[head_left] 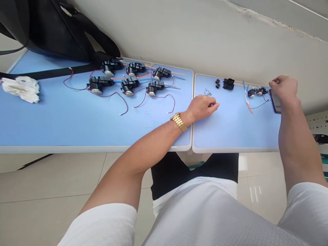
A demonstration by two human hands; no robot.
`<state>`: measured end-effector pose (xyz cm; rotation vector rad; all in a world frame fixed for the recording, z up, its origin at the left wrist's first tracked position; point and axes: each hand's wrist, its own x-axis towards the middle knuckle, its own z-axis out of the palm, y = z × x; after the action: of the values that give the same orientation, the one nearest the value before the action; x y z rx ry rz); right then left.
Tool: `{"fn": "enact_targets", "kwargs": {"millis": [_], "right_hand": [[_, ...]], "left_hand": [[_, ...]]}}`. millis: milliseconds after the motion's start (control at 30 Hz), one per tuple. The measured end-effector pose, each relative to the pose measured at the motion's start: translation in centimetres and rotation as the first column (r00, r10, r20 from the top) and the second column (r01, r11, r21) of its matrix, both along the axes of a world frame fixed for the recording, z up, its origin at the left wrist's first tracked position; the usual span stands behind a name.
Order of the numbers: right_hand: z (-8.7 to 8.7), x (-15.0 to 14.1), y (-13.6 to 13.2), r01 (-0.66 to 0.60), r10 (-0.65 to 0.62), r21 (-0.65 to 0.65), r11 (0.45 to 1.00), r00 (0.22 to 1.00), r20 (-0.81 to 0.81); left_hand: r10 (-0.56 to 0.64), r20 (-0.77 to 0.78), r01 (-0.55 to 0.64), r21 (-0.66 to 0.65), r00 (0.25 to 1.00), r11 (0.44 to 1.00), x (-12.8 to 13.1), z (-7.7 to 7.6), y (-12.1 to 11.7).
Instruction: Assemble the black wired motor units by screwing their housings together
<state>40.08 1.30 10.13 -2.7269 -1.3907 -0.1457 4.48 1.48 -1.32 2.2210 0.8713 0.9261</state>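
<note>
My left hand [203, 108], with a gold watch [179, 122] on its wrist, rests on the right-hand table with its fingers pinched together. Just beyond it lies a small heap of screws [208, 92]. Whatever sits between those fingertips is too small to name. My right hand [285, 89] is closed above a dark phone [275, 104] at the far right; its contents are hidden. To its left lie two small motor pieces with wires [256, 92] and a few blue and pink tubes [247, 99]. Black plastic housings [228, 84] and small black round parts [217, 83] sit farther back.
Several black pump-like assemblies [97, 84] with red wires and tubes lie on the left table [77, 126]. A crumpled white cloth or tissue [22, 89] and a black bag [56, 30] are at far left. A seam divides the tables; a wall [179, 34] stands behind.
</note>
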Motion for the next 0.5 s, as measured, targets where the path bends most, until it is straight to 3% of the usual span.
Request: {"fn": "enact_targets", "kwargs": {"millis": [233,400,500], "right_hand": [[-1.2,1.3,2.5,0.011,-0.045,-0.237,0.971,0.989,-0.139],[-1.9,2.2,2.2,-0.006,-0.047,-0.270,0.963,0.981,-0.189],[-1.8,2.9,1.2,-0.057,0.018,-0.206,0.977,0.983,-0.184]], "left_hand": [[0.006,0.022,-0.006,0.000,1.000,1.000,0.0,-0.4,0.6],[-0.009,0.027,0.009,0.000,1.000,1.000,0.0,-0.4,0.7],[-0.006,0.021,0.006,-0.005,1.000,1.000,-0.1,-0.4,0.7]]}}
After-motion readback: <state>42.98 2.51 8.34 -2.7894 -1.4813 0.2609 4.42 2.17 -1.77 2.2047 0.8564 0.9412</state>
